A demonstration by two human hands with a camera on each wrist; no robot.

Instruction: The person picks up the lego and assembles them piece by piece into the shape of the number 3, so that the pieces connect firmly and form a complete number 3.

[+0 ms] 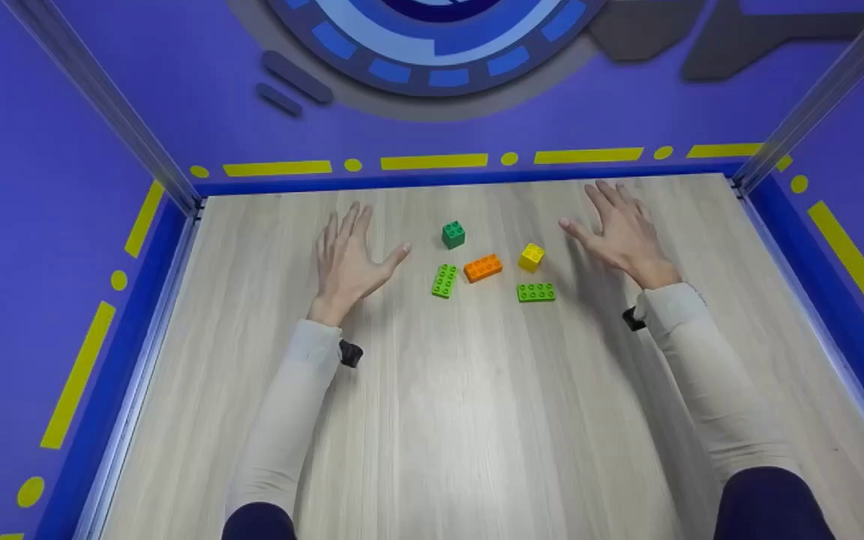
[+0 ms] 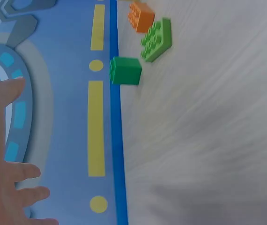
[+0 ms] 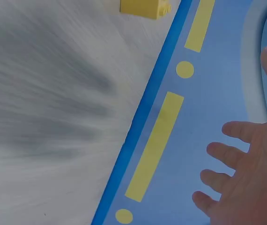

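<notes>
Several toy building bricks lie loose in the middle of the table. In the head view, a dark green brick [image 1: 453,235] is farthest back, with a light green brick [image 1: 445,281] and an orange brick [image 1: 483,268] in front of it. To their right are a yellow brick [image 1: 531,257] and another light green brick [image 1: 535,292]. My left hand [image 1: 349,262] is spread left of the bricks, thumb toward them, holding nothing. On the other side my right hand [image 1: 619,232] is spread too, nearest the yellow brick and apart from it. Both wrist views show extended fingers.
The pale wooden table [image 1: 432,420] is bounded by a blue printed back wall [image 1: 432,135] and side walls. Metal posts [image 1: 117,112] rise at the back corners. Each wrist carries a small black device [image 1: 350,353].
</notes>
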